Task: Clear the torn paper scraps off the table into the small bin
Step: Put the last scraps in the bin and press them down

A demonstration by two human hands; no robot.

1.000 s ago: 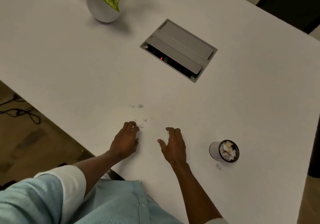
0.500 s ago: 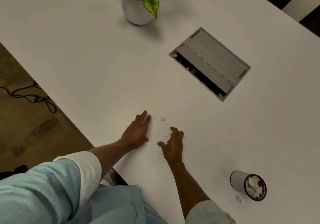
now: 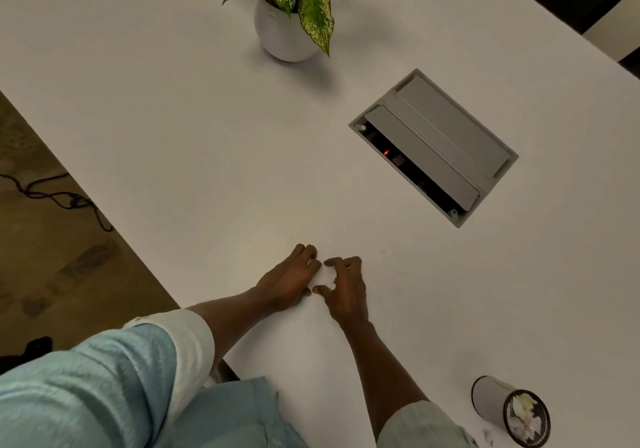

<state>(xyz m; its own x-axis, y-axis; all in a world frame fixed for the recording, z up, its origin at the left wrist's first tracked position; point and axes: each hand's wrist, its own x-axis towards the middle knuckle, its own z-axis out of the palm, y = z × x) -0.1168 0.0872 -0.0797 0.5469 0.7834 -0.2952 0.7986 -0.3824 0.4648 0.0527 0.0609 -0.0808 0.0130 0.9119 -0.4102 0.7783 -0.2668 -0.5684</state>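
Observation:
A few small white paper scraps [image 3: 328, 277] lie on the white table [image 3: 194, 142], penned in between my two hands. My left hand [image 3: 289, 281] rests on its edge to the left of them, fingers straight and together. My right hand [image 3: 344, 288] arches over them from the right, fingers curled and thumb apart, fingertips nearly touching the left hand's. Neither hand has lifted a scrap. The small round bin [image 3: 509, 409] stands far to the lower right, with scraps inside. One stray scrap [image 3: 487, 436] lies on the table just beside the bin.
A potted plant [image 3: 287, 21] in a white pot stands at the back. A grey cable hatch [image 3: 436, 146] is set into the table right of centre, its lid partly open. The table's left edge drops to a floor with cables [image 3: 59, 198].
Both hands have closed in on the scraps from either side, and the loose scraps now sit bunched between them. My head has shifted, so the bin appears lower right.

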